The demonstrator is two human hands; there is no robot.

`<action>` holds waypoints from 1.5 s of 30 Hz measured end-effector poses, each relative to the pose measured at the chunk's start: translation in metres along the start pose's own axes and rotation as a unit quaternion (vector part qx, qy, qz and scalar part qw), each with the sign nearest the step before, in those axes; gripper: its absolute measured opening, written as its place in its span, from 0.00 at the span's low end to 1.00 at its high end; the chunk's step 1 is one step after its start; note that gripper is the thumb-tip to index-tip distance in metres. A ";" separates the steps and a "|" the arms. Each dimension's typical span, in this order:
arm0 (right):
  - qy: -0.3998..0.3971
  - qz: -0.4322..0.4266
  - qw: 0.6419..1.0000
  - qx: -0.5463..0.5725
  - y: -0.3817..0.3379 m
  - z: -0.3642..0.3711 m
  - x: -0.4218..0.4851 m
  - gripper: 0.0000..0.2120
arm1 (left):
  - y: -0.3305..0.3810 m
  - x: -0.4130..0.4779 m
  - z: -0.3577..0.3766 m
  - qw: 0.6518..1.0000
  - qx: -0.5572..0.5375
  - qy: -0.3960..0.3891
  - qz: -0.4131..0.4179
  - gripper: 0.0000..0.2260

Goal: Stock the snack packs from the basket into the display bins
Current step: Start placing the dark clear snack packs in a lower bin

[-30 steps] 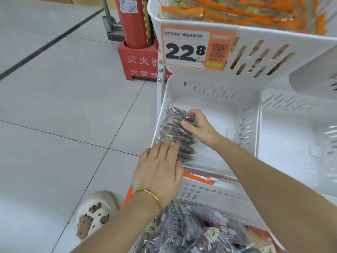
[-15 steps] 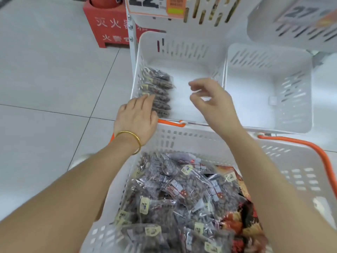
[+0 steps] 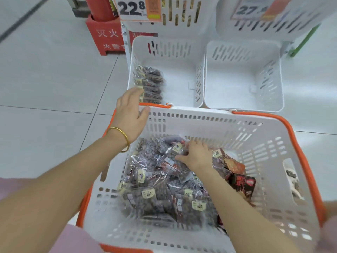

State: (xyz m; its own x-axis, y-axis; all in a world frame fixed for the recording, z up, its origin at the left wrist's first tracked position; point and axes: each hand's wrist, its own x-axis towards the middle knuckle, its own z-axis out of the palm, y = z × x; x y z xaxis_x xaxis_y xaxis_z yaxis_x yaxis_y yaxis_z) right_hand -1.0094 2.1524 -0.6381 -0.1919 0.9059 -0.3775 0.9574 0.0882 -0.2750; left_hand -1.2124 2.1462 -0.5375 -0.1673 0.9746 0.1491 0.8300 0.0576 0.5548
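Observation:
A white basket point(image 3: 255, 125) with orange handles sits in front of me, holding a heap of clear snack packs point(image 3: 156, 181) and some dark red packs point(image 3: 240, 181). My right hand point(image 3: 196, 155) is down in the basket, fingers curled over a clear pack at the top of the heap. My left hand point(image 3: 130, 112) reaches over the basket's far left corner, its fingers touching the near end of a row of snack packs point(image 3: 151, 84) standing along the left wall of the left display bin point(image 3: 182, 57). The right display bin point(image 3: 244, 73) holds nothing.
Upper bins with price tags 22.8 point(image 3: 135, 8) and 27.9 point(image 3: 255, 10) overhang the lower bins. A red fire extinguisher stand point(image 3: 107, 37) sits on the tiled floor left of the rack. A green post point(image 3: 304, 42) stands at the right.
My right hand has left the left bin and dropped into the basket onto a clear pack. My left hand stays at the near end of the row. The view tilted down.

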 end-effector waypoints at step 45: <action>0.008 -0.039 0.938 0.345 0.077 -0.086 -0.064 0.08 | 0.055 -0.058 0.032 0.837 -0.446 -0.171 -0.267 0.20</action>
State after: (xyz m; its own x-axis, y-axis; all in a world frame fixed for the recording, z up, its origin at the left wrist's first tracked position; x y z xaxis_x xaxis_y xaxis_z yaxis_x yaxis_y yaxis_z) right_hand -0.9053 2.1372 -0.5589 -0.2472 0.9144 -0.3206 0.5713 -0.1297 -0.8104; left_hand -1.1403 2.1000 -0.5417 -0.0996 0.8755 -0.4728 -0.0666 0.4682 0.8811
